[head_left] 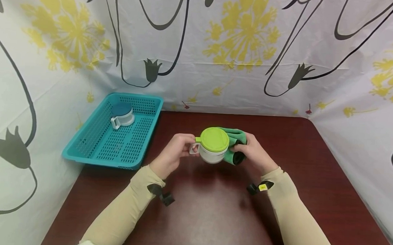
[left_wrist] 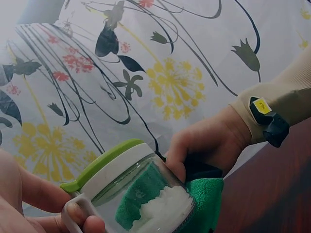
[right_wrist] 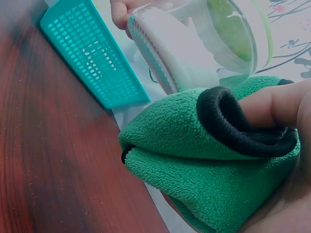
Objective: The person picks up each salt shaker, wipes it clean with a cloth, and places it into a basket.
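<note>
A clear jar with a lime-green lid (head_left: pixel 214 139) and a white handle is held up over the table, tilted. White powdery contents (left_wrist: pixel 167 206) show through its wall in the left wrist view. My left hand (head_left: pixel 176 151) grips the jar by its handle, thumb and fingers around it. In my right hand (head_left: pixel 255 153) is a bunched green cloth (right_wrist: pixel 180 131) with black edging, gripped between thumb and fingers. The cloth lies against the jar's side, opposite the handle.
A teal plastic basket (head_left: pixel 110 164) stands at the table's left side. Inside it sits another jar with a blue lid (head_left: pixel 122 109) and white handle. The dark red table (head_left: pixel 212 218) meets a flower-patterned sheet (head_left: pixel 193 45) behind and at both sides.
</note>
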A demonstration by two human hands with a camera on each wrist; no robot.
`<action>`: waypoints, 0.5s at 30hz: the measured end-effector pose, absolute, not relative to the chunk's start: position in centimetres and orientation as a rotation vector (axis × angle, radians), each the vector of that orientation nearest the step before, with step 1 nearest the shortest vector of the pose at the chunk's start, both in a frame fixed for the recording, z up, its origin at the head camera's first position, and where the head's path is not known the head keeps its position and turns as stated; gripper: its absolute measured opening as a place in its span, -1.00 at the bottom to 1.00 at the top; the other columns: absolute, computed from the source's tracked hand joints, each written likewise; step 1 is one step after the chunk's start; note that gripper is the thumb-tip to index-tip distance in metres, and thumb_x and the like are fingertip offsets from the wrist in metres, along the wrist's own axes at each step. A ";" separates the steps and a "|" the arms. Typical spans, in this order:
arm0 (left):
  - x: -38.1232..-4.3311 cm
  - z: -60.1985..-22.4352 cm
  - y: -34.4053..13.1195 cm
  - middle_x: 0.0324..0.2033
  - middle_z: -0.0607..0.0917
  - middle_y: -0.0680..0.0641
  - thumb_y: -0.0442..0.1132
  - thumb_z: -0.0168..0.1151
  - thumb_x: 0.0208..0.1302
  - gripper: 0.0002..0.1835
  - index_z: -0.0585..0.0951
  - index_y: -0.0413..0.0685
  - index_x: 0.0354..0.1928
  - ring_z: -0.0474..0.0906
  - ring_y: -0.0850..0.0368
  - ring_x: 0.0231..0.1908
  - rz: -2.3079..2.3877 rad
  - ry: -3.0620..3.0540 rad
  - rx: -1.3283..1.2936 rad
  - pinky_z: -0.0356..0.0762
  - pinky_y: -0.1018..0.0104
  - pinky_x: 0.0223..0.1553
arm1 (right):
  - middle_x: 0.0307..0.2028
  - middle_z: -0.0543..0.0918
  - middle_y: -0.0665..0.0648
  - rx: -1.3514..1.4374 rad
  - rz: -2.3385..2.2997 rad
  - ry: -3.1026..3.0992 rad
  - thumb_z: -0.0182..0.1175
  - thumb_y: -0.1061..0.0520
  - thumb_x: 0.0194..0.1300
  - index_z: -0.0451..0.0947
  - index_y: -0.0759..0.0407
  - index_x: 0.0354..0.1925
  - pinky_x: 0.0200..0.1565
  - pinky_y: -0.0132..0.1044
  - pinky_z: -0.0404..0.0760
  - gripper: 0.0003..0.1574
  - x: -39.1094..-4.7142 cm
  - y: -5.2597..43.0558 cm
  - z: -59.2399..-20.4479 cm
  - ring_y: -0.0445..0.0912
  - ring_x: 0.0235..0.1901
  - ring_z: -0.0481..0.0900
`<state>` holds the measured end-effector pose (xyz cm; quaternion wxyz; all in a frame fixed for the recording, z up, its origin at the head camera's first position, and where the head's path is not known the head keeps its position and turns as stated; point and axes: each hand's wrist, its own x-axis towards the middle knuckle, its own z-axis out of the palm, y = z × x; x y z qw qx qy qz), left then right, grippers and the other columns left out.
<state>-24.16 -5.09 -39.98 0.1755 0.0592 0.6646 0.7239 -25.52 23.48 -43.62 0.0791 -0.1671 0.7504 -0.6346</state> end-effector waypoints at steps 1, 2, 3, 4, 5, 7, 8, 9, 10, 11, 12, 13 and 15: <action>-24.2 -40.0 -5.1 -0.55 0.56 -0.12 -0.36 0.04 0.16 -0.82 0.52 -0.29 -0.54 0.54 -0.42 -0.24 2.051 1.878 0.158 0.60 0.06 -0.19 | 0.17 0.61 0.18 -0.495 -1.896 2.244 0.25 0.40 0.16 0.45 0.01 0.37 -0.04 -0.17 0.65 -0.19 -25.5 23.5 -43.6 0.03 0.01 0.62; -24.2 -40.1 -5.1 -0.55 0.56 -0.12 -0.36 0.04 0.15 -0.82 0.52 -0.29 -0.54 0.53 -0.44 -0.23 2.053 1.874 0.151 0.60 0.08 -0.21 | 0.17 0.61 0.18 -0.491 -1.895 2.243 0.24 0.39 0.17 0.45 0.01 0.37 -0.05 -0.16 0.65 -0.19 -25.4 23.5 -43.6 0.03 0.00 0.63; -24.2 -40.1 -5.0 -0.55 0.56 -0.11 -0.37 0.05 0.14 -0.83 0.52 -0.28 -0.55 0.52 -0.45 -0.22 2.056 1.870 0.146 0.60 0.11 -0.23 | 0.17 0.61 0.18 -0.487 -1.895 2.243 0.24 0.40 0.17 0.45 0.01 0.37 -0.05 -0.16 0.65 -0.19 -25.4 23.5 -43.7 0.03 0.00 0.63; -24.2 -40.1 -5.0 -0.55 0.55 -0.11 -0.37 0.05 0.14 -0.84 0.51 -0.28 -0.55 0.52 -0.46 -0.23 2.058 1.865 0.142 0.59 0.13 -0.25 | 0.17 0.60 0.18 -0.483 -1.896 2.244 0.24 0.40 0.18 0.45 0.02 0.37 -0.05 -0.16 0.65 -0.20 -25.4 23.5 -43.7 0.03 0.01 0.63; -24.2 -40.2 -4.9 -0.55 0.55 -0.11 -0.37 0.05 0.14 -0.84 0.51 -0.28 -0.55 0.52 -0.44 -0.24 2.060 1.859 0.138 0.59 0.14 -0.26 | 0.17 0.60 0.19 -0.482 -1.897 2.245 0.24 0.40 0.18 0.44 0.03 0.38 -0.05 -0.16 0.65 -0.20 -25.4 23.5 -43.7 0.03 0.01 0.62; -24.2 -40.2 -4.9 -0.55 0.54 -0.12 -0.38 0.04 0.14 -0.85 0.50 -0.28 -0.55 0.54 -0.36 -0.30 2.066 1.849 0.129 0.58 0.16 -0.27 | 0.18 0.60 0.19 -0.474 -1.900 2.250 0.23 0.41 0.19 0.44 0.05 0.38 -0.04 -0.17 0.65 -0.20 -25.3 23.5 -43.7 0.03 0.02 0.62; -24.2 -40.2 -4.8 -0.55 0.54 -0.12 -0.39 0.04 0.13 -0.85 0.50 -0.28 -0.55 0.55 -0.31 -0.33 2.068 1.844 0.122 0.58 0.17 -0.28 | 0.18 0.60 0.19 -0.469 -1.902 2.251 0.23 0.41 0.19 0.44 0.05 0.38 -0.04 -0.17 0.65 -0.21 -25.3 23.5 -43.7 0.03 0.02 0.61; -24.2 -40.3 -4.8 -0.55 0.53 -0.12 -0.39 0.04 0.13 -0.85 0.50 -0.28 -0.55 0.56 -0.25 -0.36 2.069 1.841 0.115 0.58 0.17 -0.28 | 0.18 0.60 0.19 -0.463 -1.904 2.250 0.23 0.41 0.20 0.44 0.05 0.38 -0.04 -0.17 0.64 -0.21 -25.2 23.5 -43.7 0.03 0.03 0.61; -24.2 -40.3 -4.8 -0.55 0.53 -0.12 -0.40 0.03 0.13 -0.85 0.50 -0.28 -0.55 0.57 -0.19 -0.38 2.069 1.835 0.108 0.57 0.17 -0.29 | 0.18 0.59 0.19 -0.458 -1.903 2.252 0.23 0.41 0.20 0.44 0.05 0.38 -0.03 -0.17 0.64 -0.22 -25.2 23.5 -43.7 0.04 0.03 0.60; -24.1 -40.3 -4.8 -0.56 0.53 -0.12 -0.41 0.03 0.13 -0.85 0.50 -0.27 -0.55 0.57 -0.15 -0.40 2.071 1.827 0.100 0.58 0.18 -0.28 | 0.18 0.59 0.18 -0.453 -1.902 2.253 0.23 0.41 0.20 0.44 0.04 0.38 -0.03 -0.17 0.64 -0.22 -25.2 23.6 -43.7 0.04 0.03 0.60; -24.1 -40.3 -4.8 -0.56 0.53 -0.12 -0.41 0.03 0.13 -0.86 0.50 -0.26 -0.55 0.57 -0.11 -0.42 2.074 1.818 0.093 0.58 0.18 -0.28 | 0.18 0.59 0.18 -0.448 -1.903 2.254 0.22 0.41 0.21 0.45 0.04 0.37 -0.03 -0.17 0.64 -0.22 -25.2 23.6 -43.7 0.04 0.03 0.60; -24.0 -40.2 -4.8 -0.56 0.52 -0.12 -0.42 0.03 0.13 -0.86 0.50 -0.26 -0.55 0.56 -0.09 -0.43 2.078 1.805 0.084 0.59 0.17 -0.27 | 0.18 0.59 0.18 -0.446 -1.903 2.254 0.22 0.41 0.21 0.44 0.04 0.38 -0.03 -0.16 0.64 -0.22 -25.2 23.6 -43.7 0.04 0.03 0.60; -23.9 -40.3 -4.8 -0.56 0.51 -0.12 -0.43 0.03 0.15 -0.86 0.50 -0.26 -0.54 0.54 -0.05 -0.44 2.092 1.775 0.079 0.60 0.16 -0.25 | 0.18 0.59 0.18 -0.444 -1.907 2.252 0.22 0.41 0.22 0.44 0.05 0.38 -0.04 -0.16 0.64 -0.23 -25.2 23.7 -43.8 0.05 0.02 0.60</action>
